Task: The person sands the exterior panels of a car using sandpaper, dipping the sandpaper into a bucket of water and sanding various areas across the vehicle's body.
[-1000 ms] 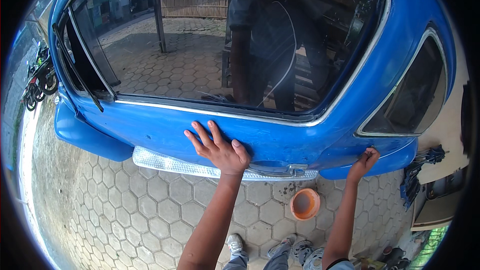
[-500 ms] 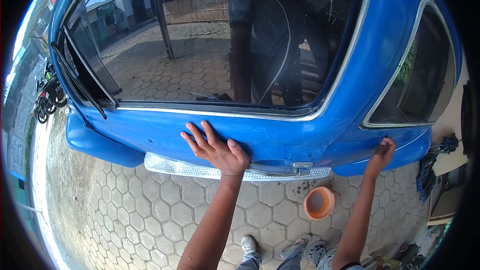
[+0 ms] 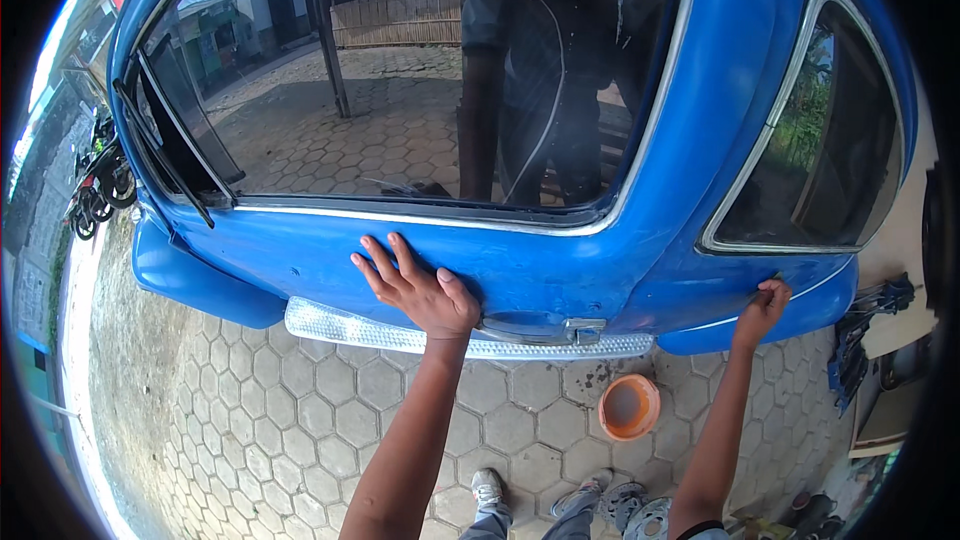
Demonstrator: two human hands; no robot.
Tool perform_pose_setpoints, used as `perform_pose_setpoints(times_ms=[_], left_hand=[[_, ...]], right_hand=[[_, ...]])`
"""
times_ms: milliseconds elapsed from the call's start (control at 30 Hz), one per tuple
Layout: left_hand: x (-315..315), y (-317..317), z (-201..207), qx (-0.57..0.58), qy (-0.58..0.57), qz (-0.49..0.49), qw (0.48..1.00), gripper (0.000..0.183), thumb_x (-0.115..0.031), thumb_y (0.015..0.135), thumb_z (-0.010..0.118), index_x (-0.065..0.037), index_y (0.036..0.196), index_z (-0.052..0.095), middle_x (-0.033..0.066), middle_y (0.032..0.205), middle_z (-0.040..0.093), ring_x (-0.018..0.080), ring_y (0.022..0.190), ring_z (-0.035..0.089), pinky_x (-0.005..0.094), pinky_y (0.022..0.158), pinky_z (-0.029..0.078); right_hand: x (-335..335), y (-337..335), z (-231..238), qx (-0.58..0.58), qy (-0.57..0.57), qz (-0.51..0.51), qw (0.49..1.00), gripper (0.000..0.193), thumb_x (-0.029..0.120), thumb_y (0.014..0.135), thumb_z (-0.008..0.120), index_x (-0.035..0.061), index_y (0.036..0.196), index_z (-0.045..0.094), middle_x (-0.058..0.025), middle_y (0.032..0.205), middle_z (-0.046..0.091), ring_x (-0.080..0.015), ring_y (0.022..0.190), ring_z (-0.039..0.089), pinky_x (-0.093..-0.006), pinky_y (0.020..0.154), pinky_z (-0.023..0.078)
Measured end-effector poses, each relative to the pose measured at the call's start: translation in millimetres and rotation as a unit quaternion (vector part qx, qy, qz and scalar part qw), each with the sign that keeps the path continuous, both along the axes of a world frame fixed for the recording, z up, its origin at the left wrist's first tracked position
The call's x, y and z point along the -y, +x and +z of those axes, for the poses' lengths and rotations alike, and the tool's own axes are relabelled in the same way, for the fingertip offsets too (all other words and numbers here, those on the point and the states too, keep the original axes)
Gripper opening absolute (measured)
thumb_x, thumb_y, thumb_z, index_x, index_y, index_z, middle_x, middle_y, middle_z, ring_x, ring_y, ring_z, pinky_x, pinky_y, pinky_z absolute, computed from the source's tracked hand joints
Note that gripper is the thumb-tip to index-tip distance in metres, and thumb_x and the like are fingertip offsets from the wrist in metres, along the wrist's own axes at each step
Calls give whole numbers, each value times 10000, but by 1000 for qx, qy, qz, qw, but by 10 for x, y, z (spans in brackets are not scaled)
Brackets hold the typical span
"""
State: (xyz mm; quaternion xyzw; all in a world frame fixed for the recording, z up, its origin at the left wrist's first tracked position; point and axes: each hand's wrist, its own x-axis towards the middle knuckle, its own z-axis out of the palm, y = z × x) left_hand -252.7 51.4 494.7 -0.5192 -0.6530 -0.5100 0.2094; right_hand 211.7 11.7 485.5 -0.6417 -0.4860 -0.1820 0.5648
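My left hand lies flat, fingers spread, on the blue rear panel of a car, just below the big rear window. To the right of its thumb is the metal handle. My right hand is closed against the bodywork under the small side window. Its fingertips are pressed together near a small dark edge; whatever is pinched there is too small to make out. Beneath the panel runs a silvery textured bumper.
An orange bucket of cloudy water stands on the hexagonal paving below the bumper. Grey shoes and a patterned grey cloth show at the lower edge. Motorcycles are parked far left. Dark cloth hangs at the right.
The view has shifted slightly, so the car appears farther left. My right hand has slid a little rightward along the bodywork. My left hand keeps its place on the panel.
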Motion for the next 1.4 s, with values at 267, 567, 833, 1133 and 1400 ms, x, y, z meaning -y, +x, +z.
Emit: perform_pose_setpoints(times_ms=[267,567,833,1133,1400], left_hand=[[-9,-57,-25,-16,4,7,1000,662,-454,1004,247,-36,1515,301,255,1581,228,487,1455,154,589,1155,111],[23,-39,-13,-30,0,18,999,665,-460,1004,254,-38,1516,296,235,1592,217,475,1462,144,586,1160,112],[70,35,82,-26,-12,16,999,658,-447,1013,243,-45,1534,267,247,1601,176,482,1468,116,596,1162,101],[396,1471,187,148,-114,-38,982,725,-506,1032,226,-43,1572,81,260,1616,-23,431,1498,2,573,1175,35],[312,1681,98,134,-105,-14,985,777,-563,1024,192,-20,1567,75,268,1616,-8,427,1500,22,575,1173,51]], right_hand=[[82,-1444,183,7,-73,178,981,216,-156,719,459,39,771,537,-110,934,439,-244,865,510,-331,776,424],[180,-462,18,154,-187,191,951,143,-118,705,532,13,762,539,-129,979,453,-281,840,523,-369,767,456],[6,-482,144,-32,-47,106,993,205,-170,677,426,-3,778,491,-136,1008,400,-284,915,498,-351,820,427],[58,-931,140,200,-88,321,921,189,-93,677,568,88,732,574,-97,965,493,-297,874,526,-390,745,427],[64,476,45,-22,-28,92,995,180,-158,717,448,3,766,513,-112,967,413,-264,863,479,-300,780,410]])
